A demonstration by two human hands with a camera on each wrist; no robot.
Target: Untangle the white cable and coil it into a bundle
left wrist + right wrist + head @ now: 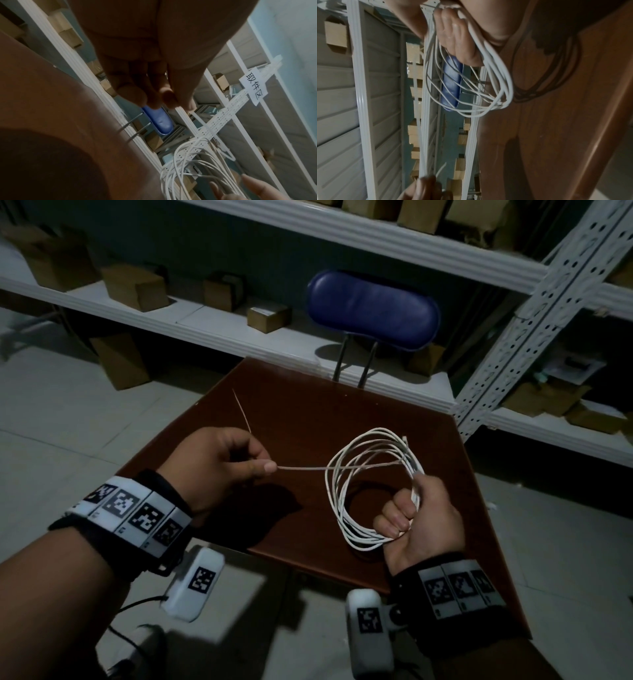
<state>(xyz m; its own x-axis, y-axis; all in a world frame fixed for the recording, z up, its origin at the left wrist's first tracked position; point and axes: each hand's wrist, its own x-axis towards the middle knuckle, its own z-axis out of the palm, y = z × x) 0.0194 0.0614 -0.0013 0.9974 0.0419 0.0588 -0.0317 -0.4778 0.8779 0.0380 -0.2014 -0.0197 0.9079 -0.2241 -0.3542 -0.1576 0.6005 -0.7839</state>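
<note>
Setting: a person's two bare hands held above a dark brown wooden table (308, 412); both wrists wear black bands with square black-and-white markers.
Right hand: the right hand (416, 520) is a closed fist, fingers curled around one side of the gathered loops; the loops stand up from the fist, off the tabletop.
White cable: the white cable (363, 484) is wound into several loose, uneven rings – not yet a tight bundle; their shadow falls on the wood beneath.
Left hand: the left hand (219, 467) pinches a single strand between thumb and forefinger; the other fingers are curled in.
Strand: it runs taut from the pinch across to the coil; a short free end sticks up beyond the left hand.
Background: a blue chair (373, 309) behind the table; white metal shelving (534, 313) holding cardboard boxes (135, 287).
</note>
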